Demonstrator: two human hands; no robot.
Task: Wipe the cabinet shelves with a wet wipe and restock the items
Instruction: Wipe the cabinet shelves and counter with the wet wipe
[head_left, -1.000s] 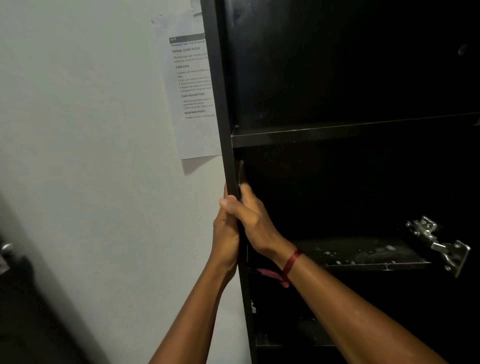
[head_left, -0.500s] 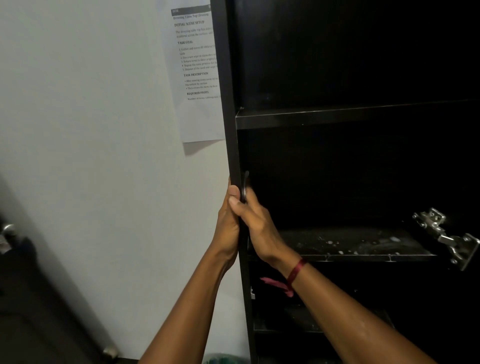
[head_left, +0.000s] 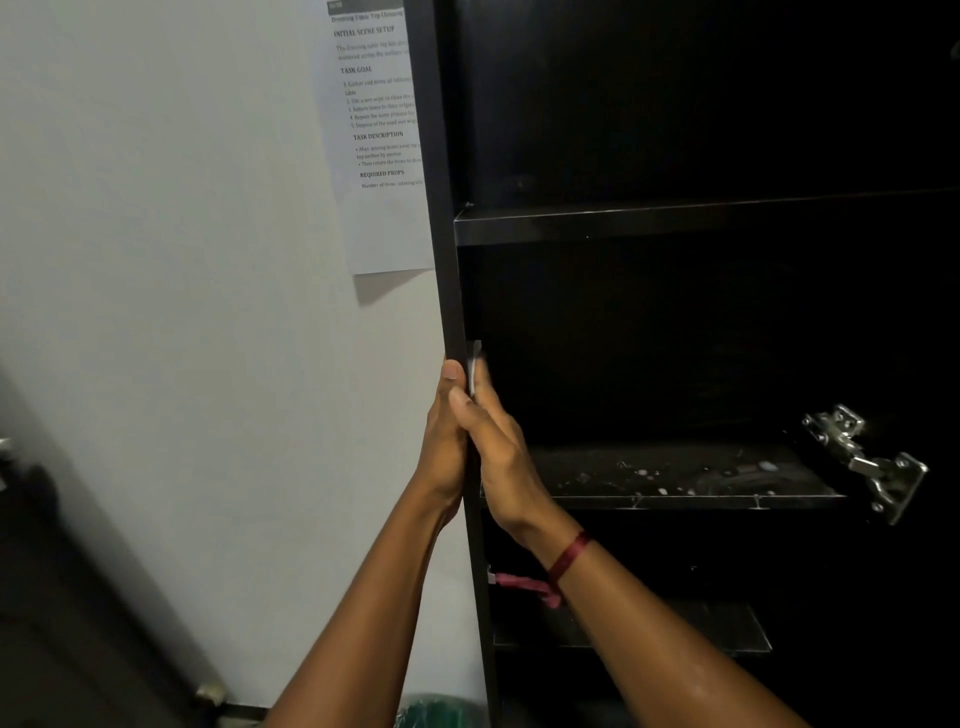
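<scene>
The left hand grips the cabinet side panel outside; the right hand holds a wet wipe on its inner face. White wall flanks it.

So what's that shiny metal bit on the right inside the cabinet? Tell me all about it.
It is a door hinge of silvery metal: several folded plates with screw heads and a jointed arm. It sits at the dark cabinet's right side, level with the white-speckled shelf, and juts forward and downward, swung open. No door shows on it. Neither the left hand nor the right hand touches it; both are at the cabinet's left edge.
</scene>
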